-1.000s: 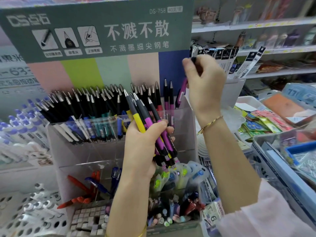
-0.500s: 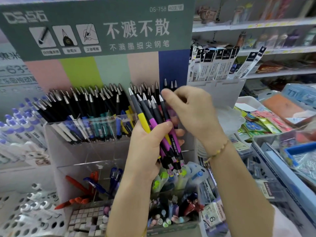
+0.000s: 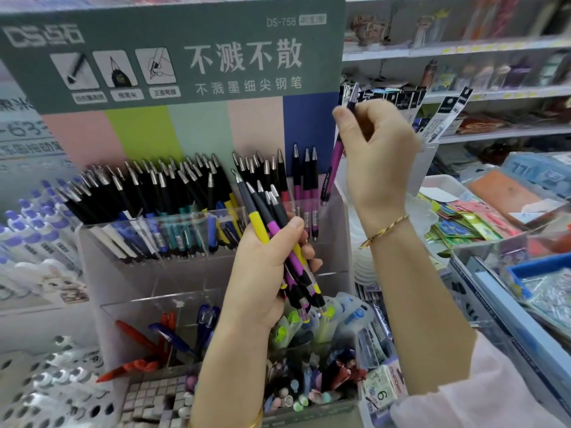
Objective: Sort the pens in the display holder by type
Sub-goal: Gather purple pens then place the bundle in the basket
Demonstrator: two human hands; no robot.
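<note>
Nearest, along the front edge of the clear holder (image 3: 92, 273): a tray of small grey blocks (image 3: 151, 393) at left, a bin (image 3: 309, 384) of mixed small stationery at right. One tier back, toward the left side, red pens (image 3: 136, 335) and blue pens (image 3: 205, 319) lying slanted in a compartment.

In front of the middle tiers, the left hand (image 3: 262, 273), thumb and fingers curled tight round a bundle (image 3: 272, 227) of yellow and purple pens. Silver ends fanned up and to the left, lower ends pointing down over the front right bin, thumb laid across the barrels.

Behind it, the top tier, packed with black-topped pens (image 3: 160, 193) leaning left, with white, blue, teal and yellow barrels in the slots. At that tier's right end, three purple pens (image 3: 306, 193) standing upright.

Just right of those, above the holder's back right corner, the right hand (image 3: 380, 162) held high, pinching one purple pen (image 3: 335, 159) between thumb and curled fingers near its upper end. Pen nearly upright, lower end close to the rim; touching or not, impossible to tell. Gold bracelet (image 3: 384, 230) on that wrist.

Farther back, a green board (image 3: 185, 63) with white print, then blurred shelves (image 3: 463, 46) at far right.
</note>
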